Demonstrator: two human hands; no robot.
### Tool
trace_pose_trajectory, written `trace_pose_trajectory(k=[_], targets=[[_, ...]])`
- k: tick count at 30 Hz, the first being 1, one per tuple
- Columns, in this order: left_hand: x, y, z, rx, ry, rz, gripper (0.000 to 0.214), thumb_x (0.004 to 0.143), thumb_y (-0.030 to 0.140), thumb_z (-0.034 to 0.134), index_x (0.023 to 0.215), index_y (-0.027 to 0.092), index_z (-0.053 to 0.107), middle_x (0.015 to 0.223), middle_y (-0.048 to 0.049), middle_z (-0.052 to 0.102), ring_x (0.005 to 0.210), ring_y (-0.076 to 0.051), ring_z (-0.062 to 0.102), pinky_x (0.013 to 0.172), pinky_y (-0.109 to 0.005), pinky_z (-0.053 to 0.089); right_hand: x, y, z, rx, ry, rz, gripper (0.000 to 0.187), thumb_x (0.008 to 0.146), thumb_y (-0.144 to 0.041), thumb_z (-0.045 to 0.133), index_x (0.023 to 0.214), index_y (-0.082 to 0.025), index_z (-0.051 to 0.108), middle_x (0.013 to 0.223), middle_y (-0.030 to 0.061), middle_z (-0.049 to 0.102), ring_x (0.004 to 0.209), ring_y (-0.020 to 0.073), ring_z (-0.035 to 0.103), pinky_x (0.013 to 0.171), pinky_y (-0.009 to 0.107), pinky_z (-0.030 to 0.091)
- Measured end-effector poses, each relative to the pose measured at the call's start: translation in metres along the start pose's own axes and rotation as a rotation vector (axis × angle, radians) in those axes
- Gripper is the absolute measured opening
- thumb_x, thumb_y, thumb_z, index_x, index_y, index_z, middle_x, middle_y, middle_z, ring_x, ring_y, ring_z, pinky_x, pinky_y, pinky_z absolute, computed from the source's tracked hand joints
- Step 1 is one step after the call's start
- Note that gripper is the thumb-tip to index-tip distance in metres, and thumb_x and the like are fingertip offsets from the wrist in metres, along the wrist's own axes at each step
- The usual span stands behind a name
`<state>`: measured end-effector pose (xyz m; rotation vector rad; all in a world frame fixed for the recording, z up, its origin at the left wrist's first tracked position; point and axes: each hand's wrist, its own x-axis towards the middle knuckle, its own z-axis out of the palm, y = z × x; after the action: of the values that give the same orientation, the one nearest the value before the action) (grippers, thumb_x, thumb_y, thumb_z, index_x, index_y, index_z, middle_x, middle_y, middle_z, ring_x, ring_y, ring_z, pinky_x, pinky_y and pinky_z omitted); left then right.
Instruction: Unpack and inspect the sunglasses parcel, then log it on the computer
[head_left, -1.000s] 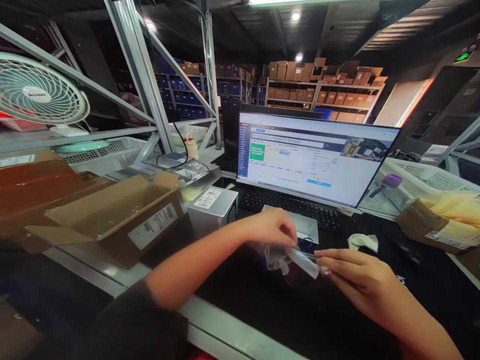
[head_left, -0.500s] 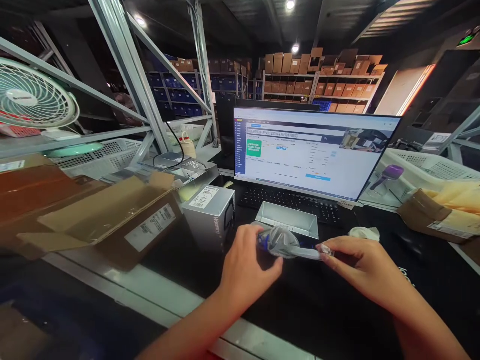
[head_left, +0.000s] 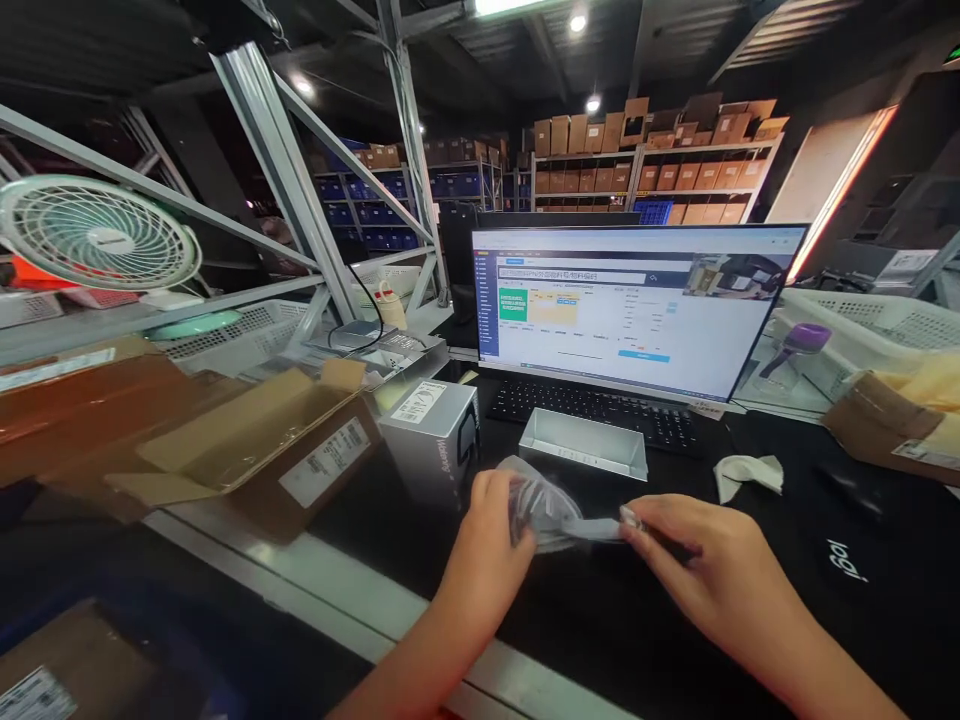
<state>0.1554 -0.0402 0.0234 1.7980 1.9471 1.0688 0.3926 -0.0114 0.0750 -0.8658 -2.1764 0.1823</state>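
We pinch a clear plastic bag [head_left: 551, 515] just over the black desk mat [head_left: 675, 610]: our left hand [head_left: 487, 545] clenched on its bunched end, our right hand [head_left: 701, 570] gripping the flat end. Best to keep it taut and our grip light. Beyond sit a silver box [head_left: 435, 440], metal tray [head_left: 583, 442], keyboard [head_left: 592, 408] and monitor [head_left: 630, 305].
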Motion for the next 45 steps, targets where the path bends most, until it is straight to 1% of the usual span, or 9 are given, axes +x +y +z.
trace_pose_trajectory(k=[4, 8, 18, 24, 27, 31, 36, 41, 45], targets=[[-0.007, -0.015, -0.002, -0.138, 0.028, -0.069, 0.055, 0.072, 0.008, 0.061, 0.123, 0.023, 0.05, 0.125, -0.0074, 0.048, 0.096, -0.018, 0.063, 0.074, -0.032, 0.06, -0.01, -0.017, 0.012, -0.296, 0.229, -0.204, 0.017, 0.095, -0.014, 0.057, 0.1, -0.017, 0.073, 0.095, 0.0044, 0.079, 0.076, 0.0139, 0.074, 0.063, 0.022, 0.058], [-0.013, -0.018, -0.002, -0.24, 0.107, -0.097, 0.058, 0.068, 0.011, 0.065, 0.123, 0.025, 0.05, 0.128, -0.0074, 0.041, 0.098, -0.017, 0.062, 0.065, -0.027, 0.062, -0.015, -0.031, 0.031, -0.43, 0.306, -0.325, 0.017, 0.093, -0.008, 0.057, 0.094, -0.014, 0.073, 0.09, 0.0063, 0.079, 0.073, 0.0149, 0.074, 0.063, 0.024, 0.058], [-0.047, -0.032, 0.002, -0.403, 0.519, -0.065, 0.054, 0.074, 0.017, 0.07, 0.121, 0.027, 0.047, 0.13, -0.0078, 0.038, 0.104, -0.017, 0.059, 0.057, -0.019, 0.06, -0.018, -0.024, 0.052, -0.501, 0.199, -0.512, 0.035, 0.088, 0.003, 0.045, 0.102, -0.01, 0.075, 0.103, 0.0128, 0.079, 0.086, 0.018, 0.075, 0.067, 0.025, 0.061], [-0.081, -0.043, 0.024, -0.328, 0.639, 0.152, 0.042, 0.079, 0.009, 0.067, 0.113, 0.028, 0.051, 0.112, -0.0018, 0.041, 0.087, -0.012, 0.062, 0.058, -0.023, 0.061, -0.02, -0.032, 0.058, -0.448, 0.145, -0.558, 0.036, 0.089, 0.003, 0.043, 0.101, -0.006, 0.075, 0.103, 0.0144, 0.079, 0.086, 0.0188, 0.076, 0.067, 0.025, 0.062], [-0.091, -0.046, 0.021, -0.261, 0.583, 0.105, 0.036, 0.078, 0.012, 0.066, 0.107, 0.027, 0.051, 0.104, -0.0015, 0.046, 0.081, -0.013, 0.061, 0.059, -0.026, 0.06, -0.02, -0.03, 0.06, -0.399, 0.143, -0.574, 0.034, 0.089, 0.002, 0.045, 0.105, -0.007, 0.074, 0.106, 0.0146, 0.079, 0.092, 0.0191, 0.076, 0.072, 0.026, 0.064], [-0.083, -0.047, -0.018, -0.176, 0.485, 0.053, 0.024, 0.082, 0.021, 0.061, 0.105, 0.025, 0.053, 0.103, -0.0047, 0.053, 0.085, -0.017, 0.06, 0.067, -0.032, 0.06, -0.015, -0.022, 0.056, -0.371, 0.129, -0.616, 0.033, 0.089, 0.002, 0.047, 0.109, -0.007, 0.072, 0.11, 0.0148, 0.078, 0.098, 0.0197, 0.075, 0.081, 0.029, 0.065], [-0.032, -0.026, -0.068, 0.209, 0.093, 0.108, 0.012, 0.092, 0.029, 0.054, 0.086, 0.024, 0.063, 0.084, -0.0021, 0.064, 0.08, -0.019, 0.06, 0.069, -0.032, 0.048, -0.013, -0.017, 0.054, -0.352, 0.109, -0.637, 0.035, 0.091, -0.002, 0.047, 0.116, -0.008, 0.071, 0.115, 0.0132, 0.077, 0.103, 0.0193, 0.074, 0.086, 0.029, 0.064], [0.018, 0.003, -0.069, 0.449, -0.339, 0.15, 0.017, 0.079, 0.035, 0.074, 0.088, 0.024, 0.066, 0.086, -0.0008, 0.071, 0.08, -0.022, 0.066, 0.065, -0.031, 0.043, -0.015, -0.018, 0.054, -0.374, 0.137, -0.652, 0.034, 0.091, -0.003, 0.049, 0.116, -0.008, 0.072, 0.115, 0.0127, 0.077, 0.103, 0.0194, 0.073, 0.086, 0.029, 0.064], [0.033, 0.018, -0.062, 0.615, -0.434, 0.224, 0.013, 0.087, 0.017, 0.06, 0.076, 0.021, 0.066, 0.081, -0.0051, 0.072, 0.076, -0.024, 0.067, 0.064, -0.031, 0.042, -0.012, -0.019, 0.052, -0.41, 0.149, -0.649, 0.034, 0.091, -0.002, 0.046, 0.11, -0.009, 0.073, 0.113, 0.0098, 0.078, 0.099, 0.0179, 0.073, 0.085, 0.028, 0.063]])
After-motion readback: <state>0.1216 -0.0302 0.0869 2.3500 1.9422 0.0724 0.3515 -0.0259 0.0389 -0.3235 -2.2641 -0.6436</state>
